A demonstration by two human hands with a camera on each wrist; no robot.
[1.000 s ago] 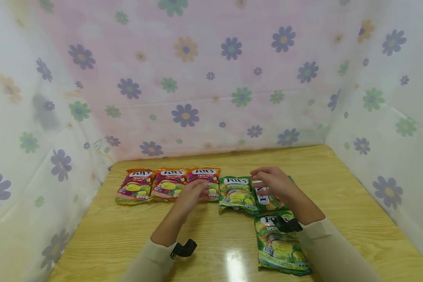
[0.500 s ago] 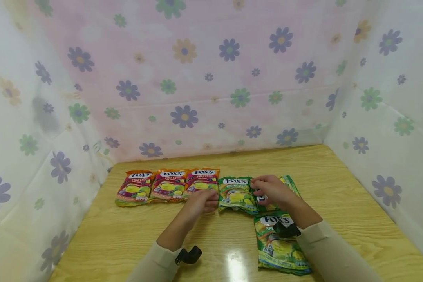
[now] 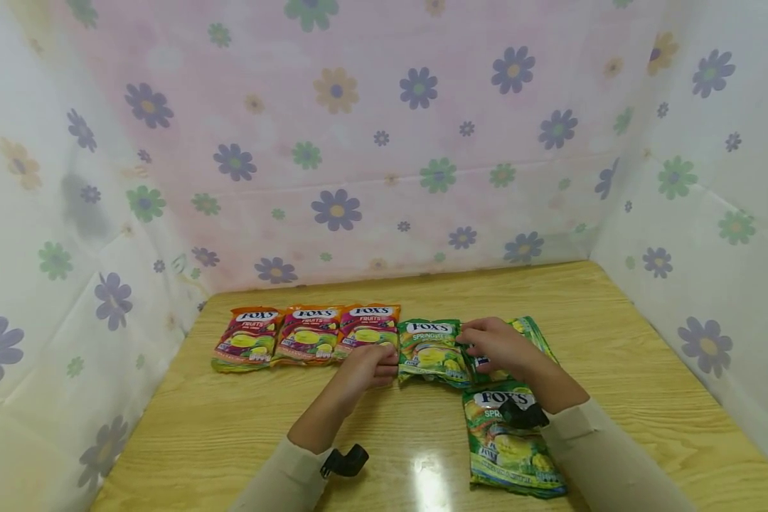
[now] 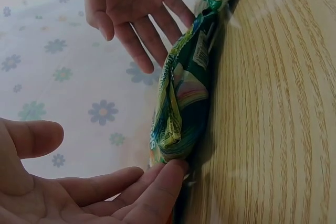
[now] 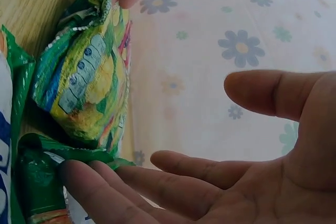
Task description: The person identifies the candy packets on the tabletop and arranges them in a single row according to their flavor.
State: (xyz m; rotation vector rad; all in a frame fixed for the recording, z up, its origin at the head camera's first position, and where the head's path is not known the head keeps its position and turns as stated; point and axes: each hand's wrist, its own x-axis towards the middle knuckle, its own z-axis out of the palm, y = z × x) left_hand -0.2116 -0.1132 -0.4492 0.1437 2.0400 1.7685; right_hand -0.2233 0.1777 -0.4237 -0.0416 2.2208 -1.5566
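Note:
A green FOX'S candy bag point(image 3: 430, 355) lies face up between my two hands. At its left edge, the fingertips of my left hand point(image 3: 361, 371) touch the bag; in the left wrist view that hand point(image 4: 89, 195) has extended fingers and its thumb apart. My right hand point(image 3: 500, 348) is at the bag's right side, over a second green candy bag point(image 3: 532, 333) lying turned sideways and partly covered. The right wrist view shows the right hand point(image 5: 252, 174) with fingers extended, fingertips by the sideways bag's wrapper. Neither hand grips anything.
Three orange-and-purple FOX'S fruit candy bags point(image 3: 307, 340) lie in a row at the left. Another green candy bag point(image 3: 510, 451) lies nearer, beside the right forearm. Flowered cloth point(image 3: 384, 163) walls surround the wooden table point(image 3: 217, 441) at the back and sides.
My left hand has moved right and slightly nearer, from the third fruit bag to the green bag's left edge. My right hand has shifted slightly downward over the sideways bag.

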